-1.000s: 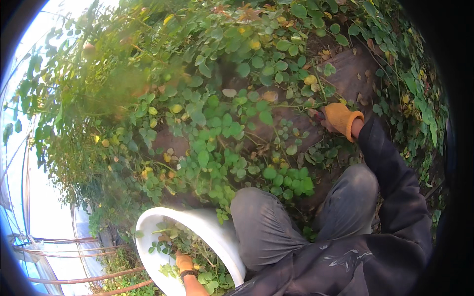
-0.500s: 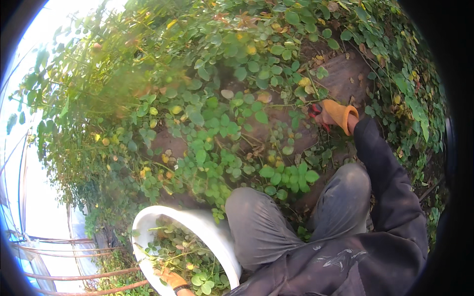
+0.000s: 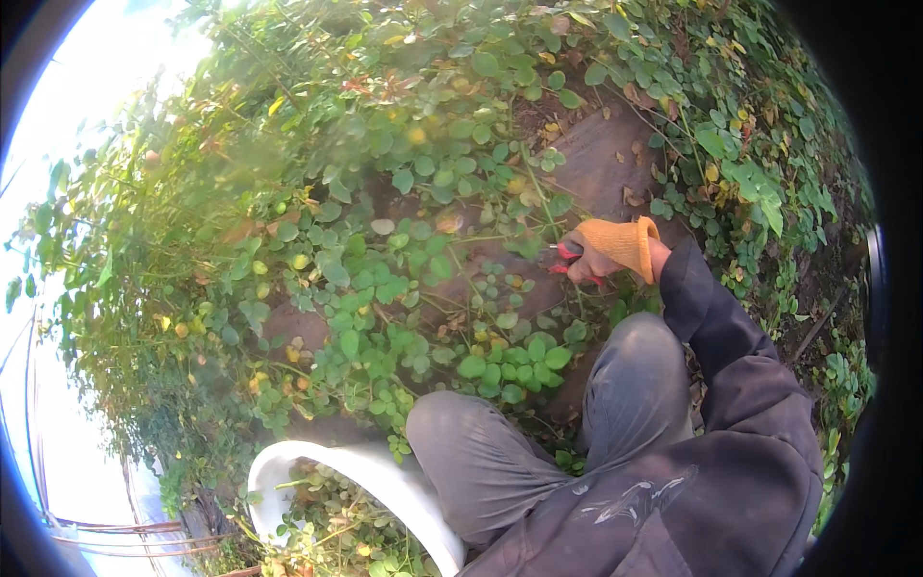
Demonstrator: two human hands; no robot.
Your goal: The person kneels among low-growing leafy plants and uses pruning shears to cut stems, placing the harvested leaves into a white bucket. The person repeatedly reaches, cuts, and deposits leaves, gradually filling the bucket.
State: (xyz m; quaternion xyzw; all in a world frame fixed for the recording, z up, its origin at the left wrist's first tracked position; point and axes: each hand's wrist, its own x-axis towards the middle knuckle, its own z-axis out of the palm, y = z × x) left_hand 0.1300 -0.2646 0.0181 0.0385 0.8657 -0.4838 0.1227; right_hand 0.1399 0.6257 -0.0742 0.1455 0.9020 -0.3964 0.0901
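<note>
My right hand (image 3: 604, 256), in an orange knit-cuffed glove with a dark palm, is closed around red-handled pruning shears (image 3: 567, 252). The shears sit among thin green stems in front of my right knee; their blades are small and partly lost against the leaves. Leafy rose-like plants (image 3: 423, 260) spread beyond, some leaves yellowed. At my left leg a white bucket (image 3: 396, 495) holds cut leafy stems (image 3: 336, 519). My left hand is out of the picture.
Brown bare ground (image 3: 606, 159) with dry leaves shows between the plants. My bent knees (image 3: 639, 370) are close to the foliage. Dense greenery rises at left and right. Thin brown rods (image 3: 144, 529) and pale sheeting stand at the lower left.
The view has shifted, so the bucket sits lower and my left hand, earlier in it, has left the picture. My right hand with the shears has moved down and left in the view.
</note>
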